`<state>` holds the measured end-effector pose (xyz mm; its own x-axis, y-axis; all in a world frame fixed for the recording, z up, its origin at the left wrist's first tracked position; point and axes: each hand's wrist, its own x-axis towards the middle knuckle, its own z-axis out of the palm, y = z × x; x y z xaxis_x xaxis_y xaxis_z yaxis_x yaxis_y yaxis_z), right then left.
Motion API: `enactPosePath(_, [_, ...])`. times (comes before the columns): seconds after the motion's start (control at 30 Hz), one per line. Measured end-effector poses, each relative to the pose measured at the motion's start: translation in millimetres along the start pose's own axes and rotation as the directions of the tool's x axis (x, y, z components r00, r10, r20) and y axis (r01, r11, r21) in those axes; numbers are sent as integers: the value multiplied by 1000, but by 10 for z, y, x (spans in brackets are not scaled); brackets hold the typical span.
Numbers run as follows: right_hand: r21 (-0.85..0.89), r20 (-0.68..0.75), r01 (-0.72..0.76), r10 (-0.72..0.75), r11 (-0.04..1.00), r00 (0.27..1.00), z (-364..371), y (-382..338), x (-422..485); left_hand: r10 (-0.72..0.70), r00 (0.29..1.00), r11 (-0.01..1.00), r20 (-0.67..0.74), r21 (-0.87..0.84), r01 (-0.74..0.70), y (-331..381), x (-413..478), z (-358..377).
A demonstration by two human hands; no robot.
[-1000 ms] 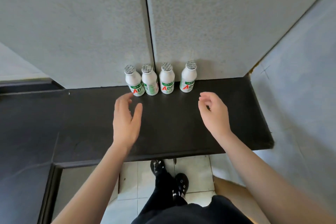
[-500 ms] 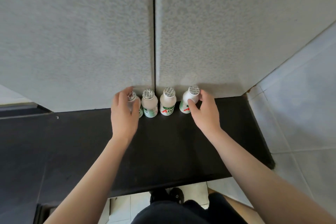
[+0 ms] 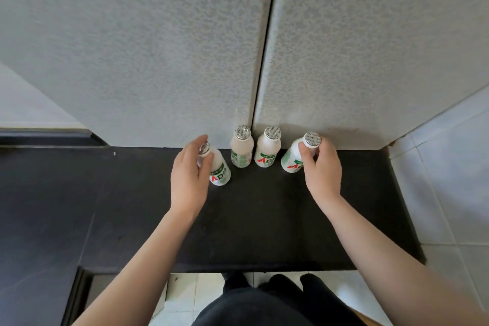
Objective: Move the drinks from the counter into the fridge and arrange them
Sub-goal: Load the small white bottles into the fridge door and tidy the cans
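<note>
left hand (image 3: 189, 177): wrapped round the neck of the leftmost bottle (image 3: 218, 169), fingers curled over the cap end, so it's got a proper hold on it
right hand (image 3: 321, 167): same deal on the rightmost bottle (image 3: 291, 160), thumb and fingers pinching just under the foil cap
those two bottles: both tipped, tops leaning out to the sides and bases toward the middle. Honestly can't tell if the bases are clear of the counter (image 3: 251, 219) or just rocking on it
middle pair: second bottle (image 3: 241, 149) and third bottle (image 3: 267, 149) stand upright side by side, right up against the grey panels (image 3: 158, 47) near the seam, nobody touching them
where the drinks are: all four at the back of the black counter, none anywhere else
fridge: can't pick one out for sure. Those grey panels might be doors, but I wouldn't swear to it
done so far: I'd say basically nothing beyond grabbing the first two, so very early days
left to do: carry this pair over, come back for the middle pair, then line everything up inside
watch out: gripping by the necks with the bottles tilted looks a bit slippy, I'd guess
</note>
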<state>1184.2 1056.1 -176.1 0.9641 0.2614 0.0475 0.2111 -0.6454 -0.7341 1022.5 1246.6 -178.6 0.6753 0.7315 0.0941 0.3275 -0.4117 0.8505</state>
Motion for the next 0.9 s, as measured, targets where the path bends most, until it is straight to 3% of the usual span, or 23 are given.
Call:
enactPosePath(0.17, [140,66,-52,43,989,997,-61,9,-412,-117,993,991,-23,-62,115,16,-483,-208])
enactPosePath(0.53, [220,376,106,-185,970,908,-359,-25,-1236,-306,942,918,-137,-306,254,173,-1644,-433])
enactPosePath(0.77, [308,552,174,-325,935,768,-110,-83,-1740,-441,816,877,-374,-374,302,89,-2772,-655])
enactPosePath(0.9, [362,702,195,-404,911,586,230,-153,-2242,-550,656,834,-517,-374,405,-43,-3632,-802])
